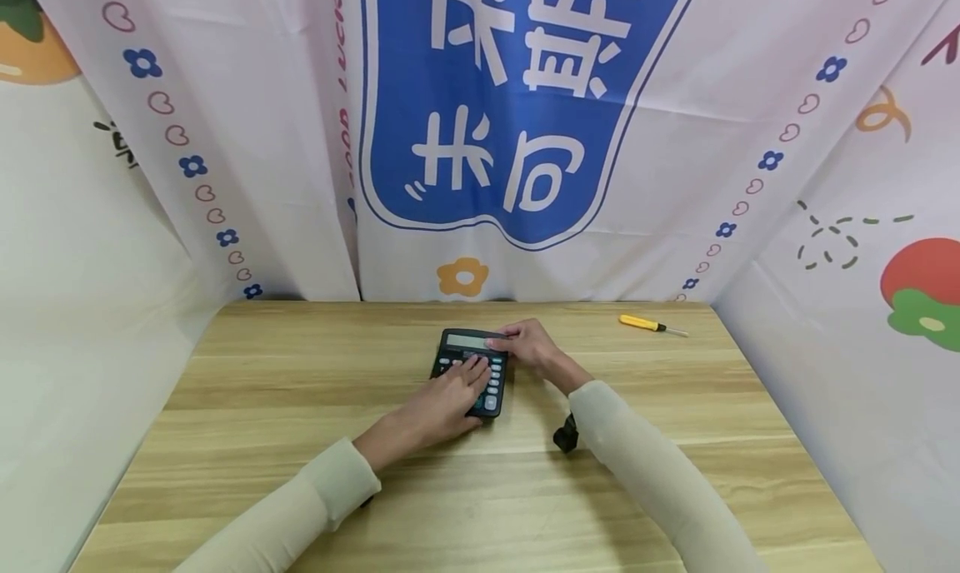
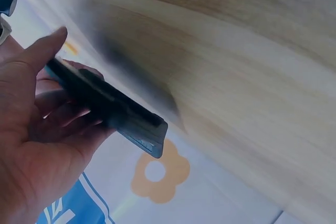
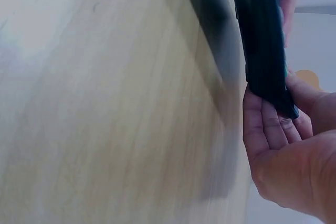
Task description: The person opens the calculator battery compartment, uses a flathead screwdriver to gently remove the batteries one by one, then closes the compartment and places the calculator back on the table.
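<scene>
Just toward twelve o'clock from the middle of a wood-grain tabletop (image 1: 247, 406), a person holds a black calculator (image 1: 494, 381) in both hands, its keys (image 1: 492, 390) and screen (image 1: 465, 341) facing up in the head view, the screen toward twelve. The left hand (image 1: 450, 396), reaching in from eight o'clock, lays its fingers across the keys, its thumb near the six o'clock edge; in the left wrist view the calculator, seen nearly edge-on, sits between that thumb and the fingers, the grip closed only to the body's thickness. The right hand (image 1: 532, 344), coming from four o'clock, pinches the one o'clock corner, thumb on the screen side and fingers behind, its grip likewise narrowed around the calculator. Both wrist views show the calculator tilted, with a shadow on the wood beside it; whether its near edge touches the tabletop cannot be told.

Between two and three o'clock, well apart from the hands, lies a screwdriver (image 1: 651, 325), yellow handle toward nine and shaft toward three. Pale sleeves (image 1: 660, 473) cover both forearms; a small black device (image 1: 566, 436) shows at the right cuff, partly hidden. At twelve hangs a white curtain (image 1: 300, 140) bearing a blue panel (image 1: 397, 73) and, below it, an orange flower (image 1: 446, 280).
</scene>
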The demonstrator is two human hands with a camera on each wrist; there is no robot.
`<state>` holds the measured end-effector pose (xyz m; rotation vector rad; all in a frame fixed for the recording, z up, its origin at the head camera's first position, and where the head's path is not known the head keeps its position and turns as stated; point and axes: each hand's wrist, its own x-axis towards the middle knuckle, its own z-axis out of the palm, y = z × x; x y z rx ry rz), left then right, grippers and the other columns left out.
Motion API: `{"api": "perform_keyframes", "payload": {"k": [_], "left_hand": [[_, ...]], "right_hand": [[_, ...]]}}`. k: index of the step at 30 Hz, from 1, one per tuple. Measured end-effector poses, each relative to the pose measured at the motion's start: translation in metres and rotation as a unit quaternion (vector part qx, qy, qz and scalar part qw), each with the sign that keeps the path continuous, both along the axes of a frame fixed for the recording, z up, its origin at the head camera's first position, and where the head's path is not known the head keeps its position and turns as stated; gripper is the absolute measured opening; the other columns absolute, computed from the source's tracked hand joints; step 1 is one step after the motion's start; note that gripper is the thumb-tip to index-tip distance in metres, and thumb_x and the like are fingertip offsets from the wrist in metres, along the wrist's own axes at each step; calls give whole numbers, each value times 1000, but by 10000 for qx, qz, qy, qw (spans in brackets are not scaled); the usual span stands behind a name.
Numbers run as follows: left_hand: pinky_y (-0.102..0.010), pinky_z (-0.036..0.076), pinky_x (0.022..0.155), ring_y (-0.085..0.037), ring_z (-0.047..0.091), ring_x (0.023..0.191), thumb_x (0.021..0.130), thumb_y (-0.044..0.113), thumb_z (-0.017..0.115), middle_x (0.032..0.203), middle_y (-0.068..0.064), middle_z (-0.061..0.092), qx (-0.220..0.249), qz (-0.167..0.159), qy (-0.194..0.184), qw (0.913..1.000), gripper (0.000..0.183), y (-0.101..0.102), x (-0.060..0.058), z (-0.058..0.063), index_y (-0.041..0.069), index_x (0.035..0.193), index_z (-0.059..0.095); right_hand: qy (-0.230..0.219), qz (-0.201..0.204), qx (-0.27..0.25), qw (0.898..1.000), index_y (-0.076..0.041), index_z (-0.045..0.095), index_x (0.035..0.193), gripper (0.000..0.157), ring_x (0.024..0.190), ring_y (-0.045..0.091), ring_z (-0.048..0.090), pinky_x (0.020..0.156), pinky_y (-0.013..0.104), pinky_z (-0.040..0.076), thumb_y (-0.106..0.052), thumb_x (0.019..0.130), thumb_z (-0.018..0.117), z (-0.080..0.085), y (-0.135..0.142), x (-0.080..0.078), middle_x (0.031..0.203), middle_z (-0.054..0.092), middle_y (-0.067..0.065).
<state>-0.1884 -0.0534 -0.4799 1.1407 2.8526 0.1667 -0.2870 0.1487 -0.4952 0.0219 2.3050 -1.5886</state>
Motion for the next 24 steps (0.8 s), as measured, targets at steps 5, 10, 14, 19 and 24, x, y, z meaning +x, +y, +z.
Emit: {"api": "perform_keyframes", "payload": {"k": [5,10,14,19,24], "left_hand": [[-51,35,125,-38,39,154,97,25,81,163,-25,42,24,9,344,9994,74,1,1,3,-6,155,48],[-52,38,123,-38,43,152,97,20,80,160,-26,46,124,8,587,9982,68,1,2,6,-8,152,50],[-51,43,120,-36,49,147,98,14,78,155,-25,52,269,-27,999,9946,60,0,3,6,-8,149,55],[-49,47,117,-36,55,142,98,1,73,150,-26,57,516,-123,1470,9877,52,-2,3,6,-8,146,57],[-47,50,114,-36,60,138,93,-8,74,146,-27,61,985,-218,1654,9811,52,-5,1,6,-9,143,59]], "right_hand": [[-147,-152,-114,9997,-2,81,115,26,79,12,71,74,32,65,-18,95,82,4,0,-2,106,79,10],[-282,-227,-238,9991,-1,80,117,28,75,12,71,75,34,66,-18,95,82,9,1,-1,99,79,9],[-334,-215,-403,9984,1,79,117,28,74,12,72,75,35,66,-17,96,81,11,3,-1,97,79,9],[-492,-229,-737,9958,6,76,119,28,77,14,74,77,35,66,-12,99,77,14,4,0,97,79,11],[-606,-182,-1129,9916,12,71,124,30,79,16,75,75,32,65,-7,100,73,18,4,1,100,79,15]]}}
